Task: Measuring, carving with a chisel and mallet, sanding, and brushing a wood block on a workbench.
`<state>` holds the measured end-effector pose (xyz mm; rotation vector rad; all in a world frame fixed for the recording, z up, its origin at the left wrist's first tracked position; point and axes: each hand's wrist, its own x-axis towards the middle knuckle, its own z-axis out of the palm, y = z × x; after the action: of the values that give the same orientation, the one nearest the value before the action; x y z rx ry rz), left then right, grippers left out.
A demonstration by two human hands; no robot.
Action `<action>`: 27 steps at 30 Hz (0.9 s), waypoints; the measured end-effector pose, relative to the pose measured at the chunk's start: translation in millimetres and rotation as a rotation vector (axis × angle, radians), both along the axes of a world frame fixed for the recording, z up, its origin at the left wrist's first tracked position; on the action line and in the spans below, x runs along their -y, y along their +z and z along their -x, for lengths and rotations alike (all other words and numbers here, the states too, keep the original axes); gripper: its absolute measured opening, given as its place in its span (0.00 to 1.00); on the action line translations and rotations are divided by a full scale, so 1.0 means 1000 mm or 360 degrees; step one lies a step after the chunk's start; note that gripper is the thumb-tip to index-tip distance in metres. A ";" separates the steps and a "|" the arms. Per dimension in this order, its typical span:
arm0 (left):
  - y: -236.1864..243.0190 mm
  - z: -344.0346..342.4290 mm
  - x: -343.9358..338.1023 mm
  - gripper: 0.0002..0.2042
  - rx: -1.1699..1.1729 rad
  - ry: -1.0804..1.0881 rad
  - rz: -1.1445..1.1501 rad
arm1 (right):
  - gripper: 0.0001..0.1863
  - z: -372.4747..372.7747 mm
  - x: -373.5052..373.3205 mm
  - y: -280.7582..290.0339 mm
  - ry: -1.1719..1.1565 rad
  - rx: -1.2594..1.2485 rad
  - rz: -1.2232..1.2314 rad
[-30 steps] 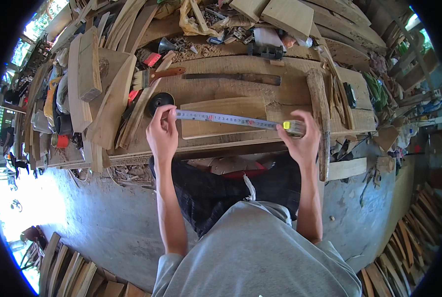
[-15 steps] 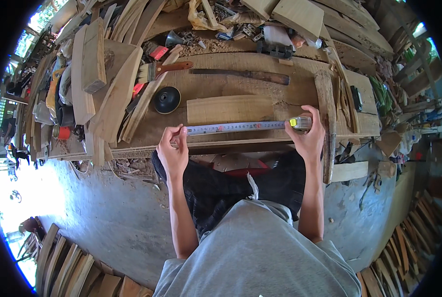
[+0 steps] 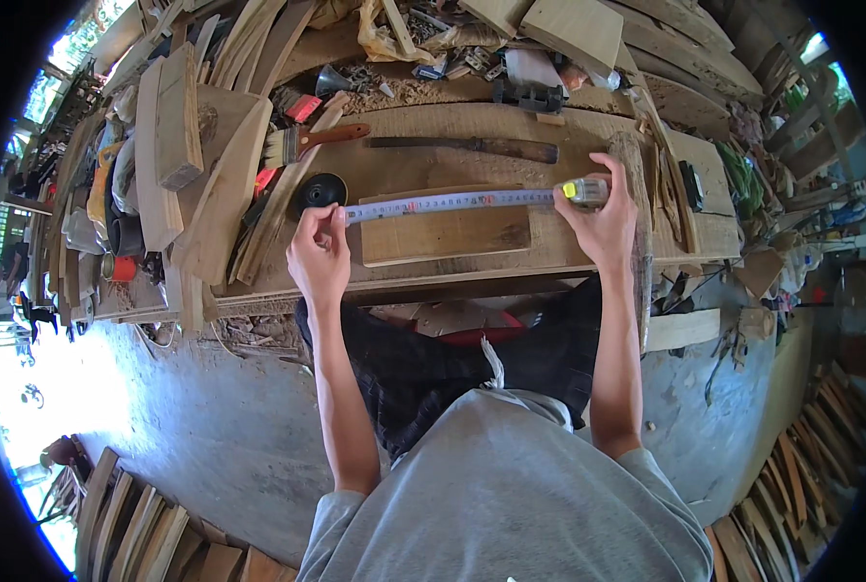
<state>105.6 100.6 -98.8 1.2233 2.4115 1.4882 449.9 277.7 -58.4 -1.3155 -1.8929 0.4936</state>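
Note:
My left hand pinches the free end of a silver tape measure's blade beside a black round disc, which it partly covers. My right hand grips the tape's case, which has a yellow button, near a long rough wooden stick. The blade stretches between my hands, slanting slightly up to the right across the upper part of a light rectangular board; whether it touches the board I cannot tell. A wooden-handled brush and a long dark tool with a wooden handle lie behind.
The workbench carries stacked planks at the left and loose boards at the back, among shavings and scraps. Wood pieces lean in rows at both lower corners. A black object sits under the bench's front edge.
Since half a second ago both hands and the tape have moved away from me, from the board's near side to its far part; the left hand also shifted left, and the blade now slants more.

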 end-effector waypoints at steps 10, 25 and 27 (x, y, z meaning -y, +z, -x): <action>-0.017 0.004 -0.022 0.11 -0.0138 0.0106 0.0161 | 0.28 0.006 -0.024 -0.016 0.0067 0.0159 -0.0140; 0.039 -0.087 -0.038 0.23 -0.0314 -0.0704 0.0066 | 0.27 -0.041 0.017 0.015 -0.0181 0.0131 -0.0185; 0.023 -0.086 -0.033 0.27 -0.0461 -0.0712 0.0144 | 0.26 -0.071 0.002 0.009 -0.0408 0.0169 -0.0497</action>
<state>191.9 133.4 -75.5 1.9072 2.1174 1.1243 521.0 275.7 -49.1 -1.3661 -1.7653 -0.0037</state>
